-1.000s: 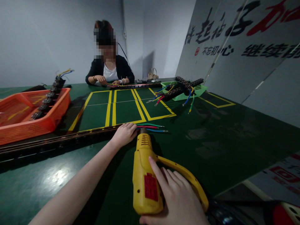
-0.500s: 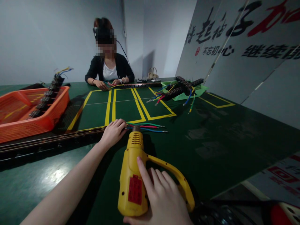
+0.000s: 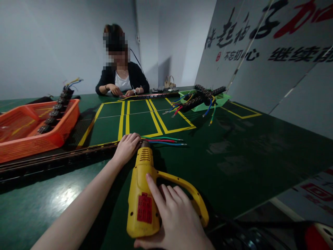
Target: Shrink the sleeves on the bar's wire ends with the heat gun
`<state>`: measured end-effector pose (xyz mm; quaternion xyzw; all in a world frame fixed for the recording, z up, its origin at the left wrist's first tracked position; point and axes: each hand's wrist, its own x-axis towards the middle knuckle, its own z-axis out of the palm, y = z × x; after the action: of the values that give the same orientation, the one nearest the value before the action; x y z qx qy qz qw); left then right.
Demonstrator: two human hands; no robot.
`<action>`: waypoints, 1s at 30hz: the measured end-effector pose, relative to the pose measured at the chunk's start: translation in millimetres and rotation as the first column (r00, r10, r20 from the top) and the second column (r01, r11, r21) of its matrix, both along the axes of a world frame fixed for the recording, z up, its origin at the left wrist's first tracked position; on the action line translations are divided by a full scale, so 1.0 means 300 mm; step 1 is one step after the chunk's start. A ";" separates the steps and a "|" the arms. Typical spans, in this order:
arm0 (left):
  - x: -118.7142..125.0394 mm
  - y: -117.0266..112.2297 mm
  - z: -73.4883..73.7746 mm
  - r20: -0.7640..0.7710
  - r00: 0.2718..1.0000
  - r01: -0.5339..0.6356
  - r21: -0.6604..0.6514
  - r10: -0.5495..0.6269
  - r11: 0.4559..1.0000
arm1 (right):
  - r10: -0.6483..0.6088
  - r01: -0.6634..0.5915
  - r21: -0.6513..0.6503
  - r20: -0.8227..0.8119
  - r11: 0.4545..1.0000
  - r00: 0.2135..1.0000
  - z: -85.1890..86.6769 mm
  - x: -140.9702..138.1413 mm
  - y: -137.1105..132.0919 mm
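Note:
In the head view my right hand (image 3: 174,215) grips a yellow heat gun (image 3: 142,194) around its body, with the index finger stretched along its top. The gun's metal nozzle (image 3: 145,143) points away from me, at the base of several coloured wires (image 3: 166,141) in green, red and blue. My left hand (image 3: 127,147) is closed over the wire end of a long black cable chain (image 3: 65,158), beside the nozzle. The chain runs off to the left edge. My left fingertips are partly hidden.
An orange basket (image 3: 59,133) with a cable chain in it stands at the left. Farther right, a green basket (image 3: 222,100) bears crossed chains with loose wires. Across the green table (image 3: 247,166), a co-worker (image 3: 122,78) handles another wired chain. Black cords lie at bottom right.
The heat gun and my right hand have shifted slightly left, bringing the nozzle closer to my left hand. The co-worker's head and hands have moved a little.

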<state>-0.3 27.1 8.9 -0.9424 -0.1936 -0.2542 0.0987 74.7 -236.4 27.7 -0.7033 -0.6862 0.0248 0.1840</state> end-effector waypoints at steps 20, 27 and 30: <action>0.006 -0.008 -0.010 0.053 0.994 -0.102 0.083 0.098 0.991 | -0.205 0.206 0.001 0.089 0.979 0.975 0.007 0.169 -0.162; 0.004 -0.004 -0.011 0.089 0.988 -0.128 0.027 0.125 0.991 | -0.382 0.381 0.035 0.118 0.924 0.917 0.014 0.169 -0.163; 0.006 0.004 -0.017 0.096 0.990 -0.102 -0.015 0.103 0.995 | -0.413 0.407 0.072 0.142 0.911 0.900 0.014 0.152 -0.146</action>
<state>1.6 28.4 3.8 -0.9184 -0.2478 -0.2929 0.0974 120.3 -280.2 31.9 -0.8278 -0.5354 -0.0829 0.1459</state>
